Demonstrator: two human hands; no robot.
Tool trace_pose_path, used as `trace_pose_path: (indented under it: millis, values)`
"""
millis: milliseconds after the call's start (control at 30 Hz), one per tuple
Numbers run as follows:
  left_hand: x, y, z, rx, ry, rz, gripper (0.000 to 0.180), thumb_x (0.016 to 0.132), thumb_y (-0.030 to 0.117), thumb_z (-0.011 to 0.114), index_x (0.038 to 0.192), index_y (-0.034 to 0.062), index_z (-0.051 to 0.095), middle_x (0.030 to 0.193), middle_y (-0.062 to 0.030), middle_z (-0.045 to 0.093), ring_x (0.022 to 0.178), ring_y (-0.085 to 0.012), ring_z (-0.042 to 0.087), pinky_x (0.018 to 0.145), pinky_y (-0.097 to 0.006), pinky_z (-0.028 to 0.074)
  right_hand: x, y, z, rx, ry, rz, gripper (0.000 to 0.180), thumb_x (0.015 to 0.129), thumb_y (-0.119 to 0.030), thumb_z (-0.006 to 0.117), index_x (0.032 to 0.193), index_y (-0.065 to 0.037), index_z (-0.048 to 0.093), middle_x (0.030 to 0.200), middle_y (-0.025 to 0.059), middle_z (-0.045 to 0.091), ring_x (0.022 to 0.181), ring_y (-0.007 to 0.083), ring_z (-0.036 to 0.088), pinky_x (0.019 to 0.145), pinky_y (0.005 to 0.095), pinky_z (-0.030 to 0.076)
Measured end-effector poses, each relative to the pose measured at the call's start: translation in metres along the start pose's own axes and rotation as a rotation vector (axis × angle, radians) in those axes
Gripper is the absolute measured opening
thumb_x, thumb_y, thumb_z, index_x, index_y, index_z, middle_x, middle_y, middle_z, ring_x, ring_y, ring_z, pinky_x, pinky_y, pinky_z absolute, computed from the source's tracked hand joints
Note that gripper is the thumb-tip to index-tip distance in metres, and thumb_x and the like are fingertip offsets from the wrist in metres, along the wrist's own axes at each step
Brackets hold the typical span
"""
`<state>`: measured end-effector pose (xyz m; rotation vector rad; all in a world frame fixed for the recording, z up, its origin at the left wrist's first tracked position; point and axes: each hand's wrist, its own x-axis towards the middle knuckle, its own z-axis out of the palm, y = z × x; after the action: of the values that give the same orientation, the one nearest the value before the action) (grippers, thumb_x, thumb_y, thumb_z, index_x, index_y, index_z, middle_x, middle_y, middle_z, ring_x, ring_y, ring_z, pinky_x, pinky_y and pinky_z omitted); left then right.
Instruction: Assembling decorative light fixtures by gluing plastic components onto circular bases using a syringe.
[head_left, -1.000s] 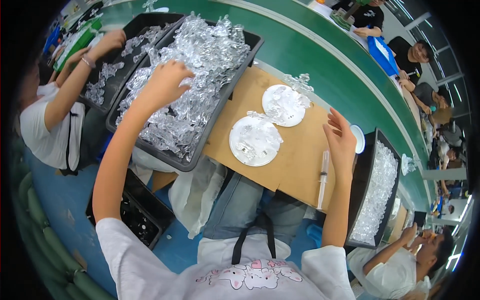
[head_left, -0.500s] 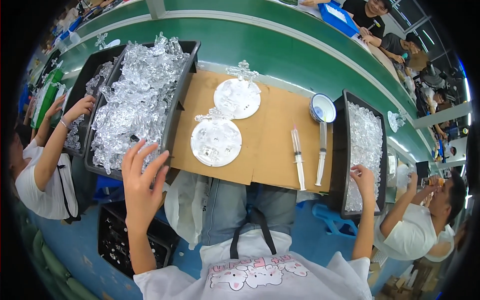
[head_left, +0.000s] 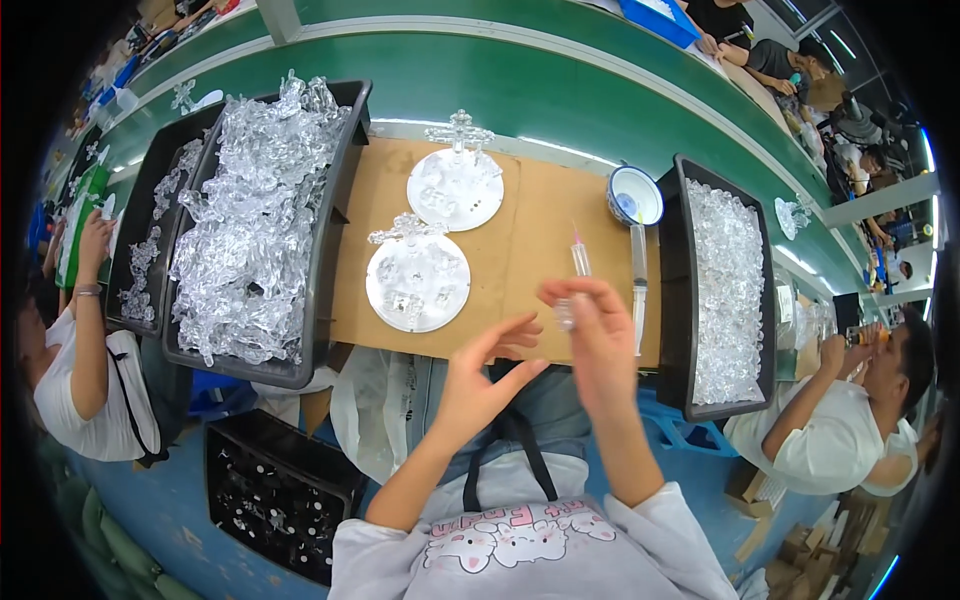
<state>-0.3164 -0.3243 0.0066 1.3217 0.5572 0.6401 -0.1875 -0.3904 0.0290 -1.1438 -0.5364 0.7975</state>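
Both hands raised mid-frame over the lap. Right hand (head_left: 598, 340) pinches a small clear piece (head_left: 566, 313) at its fingertips; left hand (head_left: 482, 375) open just beside it, fingers spread, holding nothing. Brown board (head_left: 520, 220) above them carries two clear round discs (head_left: 418, 282) (head_left: 455, 188) and two syringes (head_left: 580, 260) (head_left: 638, 285). Black trays of clear parts: left (head_left: 322, 260) and right (head_left: 672, 290). Small blue-rimmed bowl (head_left: 634, 195) upper right of board.
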Motion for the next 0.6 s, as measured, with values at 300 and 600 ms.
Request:
trace_pose_path:
  millis: [300, 600]
  values:
    - [0.020, -0.005, -0.019, -0.023, 0.185, 0.064, 0.021, 0.083, 0.005, 0.068, 0.102, -0.0030, 0.064, 0.091, -0.0056, 0.067, 0.078, -0.0095, 0.061, 0.074, -0.023, 0.048, 0.025, 0.009, 0.004, -0.594, -0.192, -0.184, 0.025, 0.088, -0.011, 0.061, 0.111, -0.002, 0.062, 0.113, 0.0116, 0.062, 0.102, 0.0171, 0.058, 0.086, 0.0292, 0.044]
    - [0.031, -0.017, -0.036, -0.435, -0.004, -0.063, 0.022, 0.089, 0.005, 0.061, 0.108, -0.0054, 0.060, 0.095, -0.0085, 0.067, 0.082, -0.0130, 0.063, 0.073, -0.025, 0.049, 0.054, -0.009, 0.004, -0.729, -0.370, -0.201, 0.024, 0.077, -0.004, 0.071, 0.100, -0.002, 0.068, 0.093, 0.0079, 0.068, 0.082, 0.0132, 0.062, 0.072, 0.0259, 0.048]
